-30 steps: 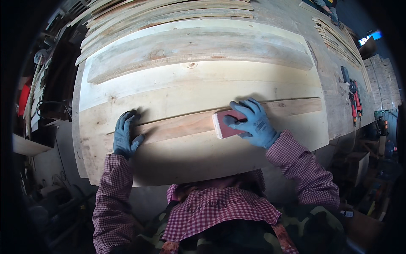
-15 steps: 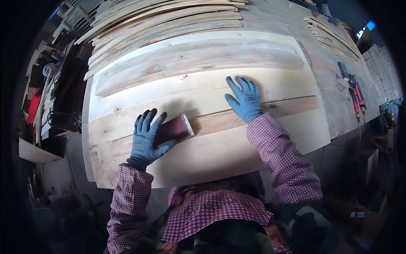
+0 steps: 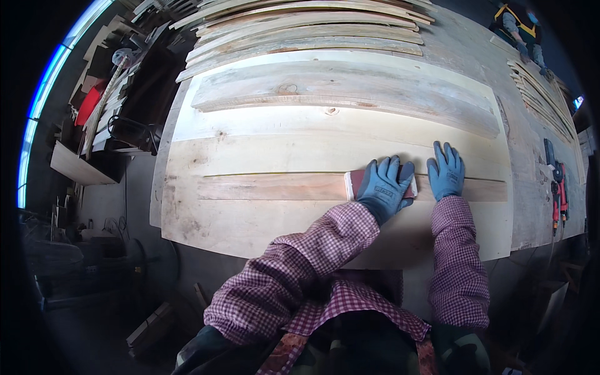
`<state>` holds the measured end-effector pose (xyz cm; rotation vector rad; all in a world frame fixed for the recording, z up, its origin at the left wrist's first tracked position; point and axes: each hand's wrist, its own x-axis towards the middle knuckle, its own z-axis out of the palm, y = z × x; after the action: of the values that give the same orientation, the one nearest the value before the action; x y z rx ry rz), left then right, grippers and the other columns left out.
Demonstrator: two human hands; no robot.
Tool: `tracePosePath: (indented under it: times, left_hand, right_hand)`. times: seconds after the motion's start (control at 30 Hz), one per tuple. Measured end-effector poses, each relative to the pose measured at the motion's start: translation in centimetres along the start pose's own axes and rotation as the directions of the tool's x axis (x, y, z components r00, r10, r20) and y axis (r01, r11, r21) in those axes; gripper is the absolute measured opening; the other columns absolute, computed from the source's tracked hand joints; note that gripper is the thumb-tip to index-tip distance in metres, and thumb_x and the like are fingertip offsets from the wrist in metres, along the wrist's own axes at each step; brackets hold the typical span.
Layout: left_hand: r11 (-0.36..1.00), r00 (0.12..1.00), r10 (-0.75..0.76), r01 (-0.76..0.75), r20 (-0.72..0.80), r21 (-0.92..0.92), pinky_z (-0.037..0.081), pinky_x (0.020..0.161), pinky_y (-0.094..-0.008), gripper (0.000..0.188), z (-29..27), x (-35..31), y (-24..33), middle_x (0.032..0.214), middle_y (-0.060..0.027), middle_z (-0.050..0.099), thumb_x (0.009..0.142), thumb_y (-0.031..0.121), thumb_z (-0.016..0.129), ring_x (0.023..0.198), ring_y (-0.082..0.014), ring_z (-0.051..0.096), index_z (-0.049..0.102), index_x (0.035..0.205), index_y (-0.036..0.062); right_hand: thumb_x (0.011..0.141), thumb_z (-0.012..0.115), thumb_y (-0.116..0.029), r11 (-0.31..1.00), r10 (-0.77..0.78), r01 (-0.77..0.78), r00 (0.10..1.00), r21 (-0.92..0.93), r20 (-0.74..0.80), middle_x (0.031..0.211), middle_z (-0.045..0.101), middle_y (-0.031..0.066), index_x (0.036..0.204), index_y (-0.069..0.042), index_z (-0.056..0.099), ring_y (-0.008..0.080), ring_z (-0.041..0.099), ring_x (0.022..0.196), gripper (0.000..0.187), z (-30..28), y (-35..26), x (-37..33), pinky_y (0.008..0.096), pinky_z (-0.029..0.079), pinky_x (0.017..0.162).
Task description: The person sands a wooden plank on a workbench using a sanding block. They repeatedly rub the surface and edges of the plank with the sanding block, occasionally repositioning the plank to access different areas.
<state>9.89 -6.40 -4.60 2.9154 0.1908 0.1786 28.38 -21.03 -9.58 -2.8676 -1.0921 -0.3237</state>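
My left hand (image 3: 384, 187), in a blue glove, presses down on a reddish sanding block (image 3: 354, 183). The block lies on a long reddish-brown plank (image 3: 269, 186) that runs across a pale wooden panel (image 3: 250, 225). My right hand (image 3: 446, 172), also blue-gloved, lies flat with fingers spread on the same plank, just right of the block. The two hands are almost touching. Both sleeves are of red checked cloth.
A wider grey-brown board (image 3: 344, 94) lies further back on the panel. Behind it is a stack of thin curved planks (image 3: 300, 31). Red-handled tools (image 3: 558, 194) lie at the right edge. Another person (image 3: 519, 22) stands at the far right. Clutter and a red object (image 3: 87, 103) sit at the left.
The block passed from my right hand to my left. My left hand has slid it along the plank from the left end to beside my right hand.
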Motion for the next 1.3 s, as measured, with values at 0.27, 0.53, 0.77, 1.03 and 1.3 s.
tracePosePath:
  times: [0.27, 0.53, 0.77, 1.03, 1.3]
  left_hand:
    - [0.929, 0.902, -0.364, 0.37, -0.232, -0.02, 0.031, 0.11, -0.0574, 0.076, -4.0, -8.0, -10.8, 0.146, -0.0291, 0.042, 0.089, 0.053, 0.064, 0.131, -0.0467, 0.042, 0.039, 0.151, 0.0148]
    - [0.395, 0.451, -0.84, 0.89, -0.303, 0.23, 0.045, 0.096, -0.0559, 0.074, -11.1, -23.1, -32.0, 0.131, -0.0295, 0.053, 0.095, 0.059, 0.054, 0.114, -0.0479, 0.055, 0.034, 0.153, 0.0161]
    - [0.903, 0.875, -0.375, 0.419, -0.306, 0.093, 0.036, 0.106, -0.0567, 0.072, -4.3, -9.2, -11.6, 0.14, -0.0335, 0.044, 0.092, 0.049, 0.062, 0.123, -0.0471, 0.046, 0.04, 0.149, 0.0105]
    - [0.963, 0.937, -0.267, 0.268, -0.227, -0.028, 0.034, 0.11, -0.0561, 0.076, -3.9, -11.0, -10.5, 0.144, -0.0284, 0.043, 0.087, 0.055, 0.065, 0.128, -0.0456, 0.044, 0.043, 0.15, 0.0185]
    - [0.386, 0.404, -0.869, 0.915, -0.285, 0.121, 0.049, 0.083, -0.0568, 0.068, -13.1, -23.7, -28.7, 0.119, -0.0296, 0.058, 0.096, 0.051, 0.059, 0.106, -0.0472, 0.059, 0.04, 0.147, 0.0116]
  right_hand:
    - [0.101, 0.051, -0.032, 1.0, -0.013, 0.014, 0.997, 0.004, -0.078, 0.151, 0.046, 0.0149, 0.15, -0.02, 0.045, 0.0356, 0.041, 0.138, 0.051, 1.4, 1.7, -0.4, 0.0492, 0.029, 0.117]
    - [0.098, 0.053, -0.032, 0.999, 0.013, -0.018, 0.994, -0.048, -0.106, 0.154, 0.043, 0.0147, 0.153, -0.019, 0.041, 0.0365, 0.043, 0.136, 0.057, 2.2, 0.1, -2.5, 0.0482, 0.032, 0.117]
    - [0.1, 0.051, -0.032, 0.995, 0.092, -0.093, 0.995, -0.039, -0.038, 0.155, 0.041, 0.0142, 0.154, -0.017, 0.039, 0.0345, 0.039, 0.142, 0.057, 1.2, -1.6, -2.4, 0.047, 0.03, 0.118]
    - [0.102, 0.048, -0.028, 0.998, 0.067, -0.067, 0.996, 0.004, -0.058, 0.155, 0.042, 0.0125, 0.153, -0.015, 0.04, 0.0345, 0.04, 0.141, 0.054, 2.2, 0.8, -3.0, 0.0468, 0.029, 0.118]
    - [0.102, 0.049, -0.027, 0.996, 0.086, -0.085, 0.994, 0.019, -0.067, 0.155, 0.043, 0.0125, 0.153, -0.014, 0.04, 0.0348, 0.04, 0.141, 0.053, 2.4, 0.0, -3.0, 0.0465, 0.029, 0.118]
